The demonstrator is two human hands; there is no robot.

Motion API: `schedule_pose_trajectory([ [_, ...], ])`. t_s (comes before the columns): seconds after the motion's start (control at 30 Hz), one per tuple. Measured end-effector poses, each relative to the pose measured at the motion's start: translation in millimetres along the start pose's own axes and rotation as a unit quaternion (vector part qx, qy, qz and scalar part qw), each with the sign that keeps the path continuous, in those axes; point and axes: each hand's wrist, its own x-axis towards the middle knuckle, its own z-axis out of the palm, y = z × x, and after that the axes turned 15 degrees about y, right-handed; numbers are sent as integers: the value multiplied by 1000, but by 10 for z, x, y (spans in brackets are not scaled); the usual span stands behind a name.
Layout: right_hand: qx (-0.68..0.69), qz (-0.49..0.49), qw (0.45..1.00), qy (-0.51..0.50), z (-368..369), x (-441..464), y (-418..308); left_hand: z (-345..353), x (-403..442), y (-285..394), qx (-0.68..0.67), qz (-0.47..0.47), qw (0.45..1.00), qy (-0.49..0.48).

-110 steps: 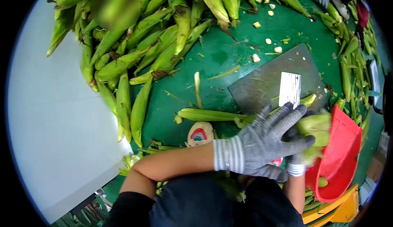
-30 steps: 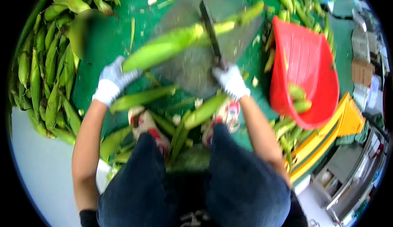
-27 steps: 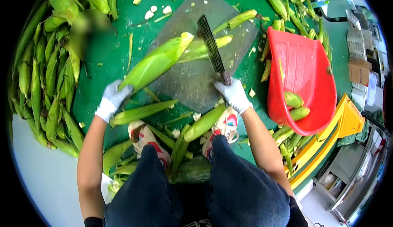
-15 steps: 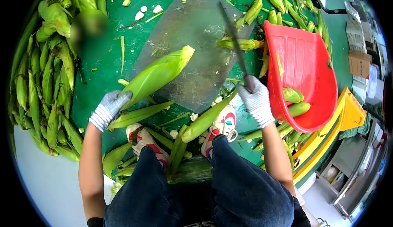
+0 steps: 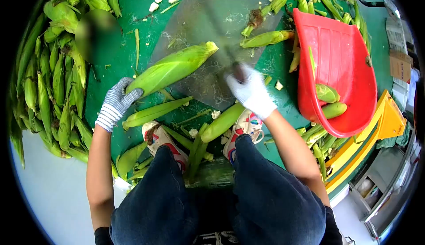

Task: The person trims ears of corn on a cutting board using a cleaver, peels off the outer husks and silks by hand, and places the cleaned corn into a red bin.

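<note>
In a striped grey-and-white glove, my left hand [image 5: 119,100] grips the lower end of an ear of corn [image 5: 170,69] in its green husk. The ear slants up and right over a grey cutting board [image 5: 195,19], its pale end towards the right. My gloved right hand [image 5: 250,89] is closed around the dark handle of a knife [image 5: 217,21]. Its blade is smeared by motion and points up across the board, right beside the ear's pale end. Further right, on the board's edge, lies a small husked ear [image 5: 268,39].
A big heap of unhusked corn [image 5: 55,86] lies on the left. To the right, a red scoop [image 5: 336,63] holds a couple of ears, with a yellow frame [image 5: 385,119] beyond it. Husk leaves and cut ends litter the green floor around my shoes [image 5: 166,145].
My right hand has swung the knife leftwards, bringing the blade close to the ear's pale end. My left hand still holds the ear. The whole view has shifted slightly.
</note>
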Motion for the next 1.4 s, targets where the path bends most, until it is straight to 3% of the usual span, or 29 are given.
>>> schedule_pose_trajectory([
  [0.03, -89, 47, 991, -91, 235, 75, 537, 7, -10, 12, 17, 28, 999, 16],
  [0.07, -124, 75, 985, -96, 198, -4, 494, -7, 33, 21, 35, 62, 997, 37],
  [0.13, -135, -68, 988, -36, 280, -9, 534, 17, 58, -59, 49, 77, 995, 45],
  [0.2, -38, 137, 981, -136, 133, 37, 515, 32, 12, -22, 33, 37, 998, 31],
  [0.23, 8, 213, 966, -148, 37, -5, 433, 90, 22, -171, -24, 60, 997, 38],
  [0.27, 54, 281, 946, -151, -19, 35, 391, 92, 47, -303, 61, 113, 990, 61],
  [0.33, 24, 209, 976, -60, -27, 42, 457, 65, 0, -145, 190, 154, 965, 95],
  [0.4, -2, 192, 981, -9, -98, 24, 403, 4, 98, -51, 376, 292, 866, 155],
  [0.43, -7, 198, 980, -7, -138, 31, 387, -3, 210, 20, 381, 398, 804, 222],
  [0.47, -12, 203, 979, -8, -151, 29, 378, 12, 325, 138, 394, 425, 773, 260],
  [0.53, -51, 139, 989, 5, -108, -15, 292, 132, 534, 253, 334, 345, 808, 340],
  [0.6, -108, 78, 991, 13, 1, -28, 166, 512, 818, 50, 140, 78, 933, 322],
  [0.63, -133, 70, 989, 6, 67, -23, 176, 655, 862, 131, -34, -74, 974, 211],
  [0.67, -163, 67, 984, 15, 127, -9, 191, 814, 861, 236, -206, -225, 949, 85],
  [0.77, -254, 33, 966, 33, 241, 146, 359, 986, 846, 535, -228, -201, 949, 87],
  [0.8, -259, 22, 965, 10, 197, 199, 393, 1050, 845, 611, -301, -187, 931, 90],
  [0.87, -329, -202, 914, 127, 153, 116, 379, 1065, 933, 645, -309, -220, 920, 100],
  [0.93, -239, -285, 922, 108, 129, 31, -4, 985, 914, 712, -324, -230, 913, 88],
  [0.97, -206, -206, 956, -15, 175, 4, -250, 975, 877, 725, -330, -237, 910, 79],
  [1.07, -263, -67, 942, -196, 484, -30, -189, 1024, 724, 679, -374, -237, 893, 86],
  [1.1, -229, -94, 949, -196, 453, -32, -198, 1031, 701, 621, -389, -248, 879, 124],
  [1.17, -154, -143, 955, -210, 322, -164, -237, 912, 599, 460, -501, -231, 832, 61],
  [1.23, 72, 66, 978, -184, 248, -212, -268, 828, 550, 202, -645, -172, 744, 2],
  [1.3, 285, 237, 921, -125, 156, -237, -224, 714, 518, -70, -745, -148, 649, -39],
  [1.33, 333, 287, 883, -162, 154, -282, -63, 635, 445, 37, -775, -101, 617, -90],
  [1.37, 168, 173, 935, -262, 171, -396, 123, 543, 400, 59, -792, -116, 596, -63],
  [1.4, -7, 44, 938, -344, 159, -492, 228, 450, 412, 59, -807, -125, 575, -38],
])
